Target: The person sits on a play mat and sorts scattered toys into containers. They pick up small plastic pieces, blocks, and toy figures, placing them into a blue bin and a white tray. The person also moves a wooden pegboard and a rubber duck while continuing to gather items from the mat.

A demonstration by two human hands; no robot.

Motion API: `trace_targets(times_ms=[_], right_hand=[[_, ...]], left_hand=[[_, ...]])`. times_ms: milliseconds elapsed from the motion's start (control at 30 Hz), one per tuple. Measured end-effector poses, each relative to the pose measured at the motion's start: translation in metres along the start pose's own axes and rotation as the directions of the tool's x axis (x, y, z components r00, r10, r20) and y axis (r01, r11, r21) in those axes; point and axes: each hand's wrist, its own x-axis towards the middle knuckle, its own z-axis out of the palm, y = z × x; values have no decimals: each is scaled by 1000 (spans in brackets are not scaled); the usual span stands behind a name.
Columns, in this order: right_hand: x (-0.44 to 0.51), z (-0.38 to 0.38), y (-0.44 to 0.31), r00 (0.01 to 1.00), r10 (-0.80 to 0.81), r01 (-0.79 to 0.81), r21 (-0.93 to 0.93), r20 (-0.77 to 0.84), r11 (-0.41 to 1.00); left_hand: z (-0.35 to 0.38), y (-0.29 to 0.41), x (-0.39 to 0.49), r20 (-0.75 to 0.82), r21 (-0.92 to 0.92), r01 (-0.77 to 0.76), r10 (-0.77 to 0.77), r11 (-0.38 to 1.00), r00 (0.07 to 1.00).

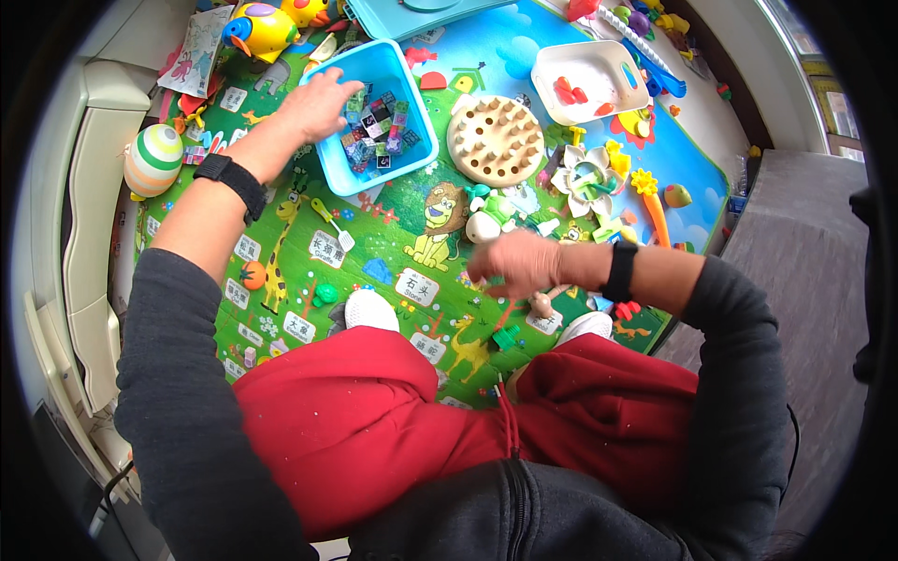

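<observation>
My left hand [323, 106] is over the left rim of a light blue plastic bin [425, 144]. Its fingers are apart, and nothing shows in its grasp. Inside the bin lies a loose pile of small printed cubes [379, 126], purple, green and dark. Blurred by motion, my right hand [515, 263] is above the play mat, just below a green and white toy [491, 219]. Whether its curled fingers hold anything cannot be made out. A round wooden peg board [495, 140] with pegs and open holes sits right of the bin.
Around my hands lie a white basket [551, 95] with red pieces, a flower-shaped toy ring [588, 181], an orange-handled toy [652, 210], a toy spatula [332, 224] and a striped egg toy [153, 161]. A teal lid [379, 21] is at the back. The printed mat [379, 308] carries several small toys.
</observation>
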Motion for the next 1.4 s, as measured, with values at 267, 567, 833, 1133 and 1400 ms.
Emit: trace_targets(times_ms=[267,567,833,1133,1400], right_hand=[[-32,111,14,867,-359,496,-515,346,699],[-51,111,57,873,-338,481,-511,351,712],[-64,48,55,975,-203,222,-505,95,834],[-36,-55,108,662,237,-478,-158,-711,864],[-12,-46,109,608,442,-527,81,-659,846]], left_hand=[[-17,-17,18,-82,-92,-64,57,994,995],[-14,-24,22,-160,-119,-117,97,986,982],[-26,-21,15,-216,-205,-107,62,973,974],[-32,-12,20,-165,-233,-29,-11,972,986],[-33,-11,20,-151,-251,-22,-17,968,988]])
